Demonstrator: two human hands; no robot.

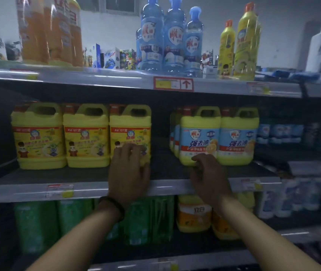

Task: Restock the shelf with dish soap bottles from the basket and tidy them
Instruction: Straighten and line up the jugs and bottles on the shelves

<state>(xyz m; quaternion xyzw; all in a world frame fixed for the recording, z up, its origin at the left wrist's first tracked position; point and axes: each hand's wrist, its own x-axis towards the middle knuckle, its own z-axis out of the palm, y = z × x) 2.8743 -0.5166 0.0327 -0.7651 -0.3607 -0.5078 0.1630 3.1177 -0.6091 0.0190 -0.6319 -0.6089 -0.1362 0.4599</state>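
— Where do I push?

— Low. On the middle shelf (97, 189), your left hand (129, 173) lies spread on the yellow jug (130, 132); your right hand (209, 177) curls round a corner of the blue-label jug (199, 133). Slide both square to the shelf's front.

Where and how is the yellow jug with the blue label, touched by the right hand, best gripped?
Grip the moulded loop handle atop the yellow plastic jug with the blue label, coming from the front: it stands upright, with the handle opening facing outward.
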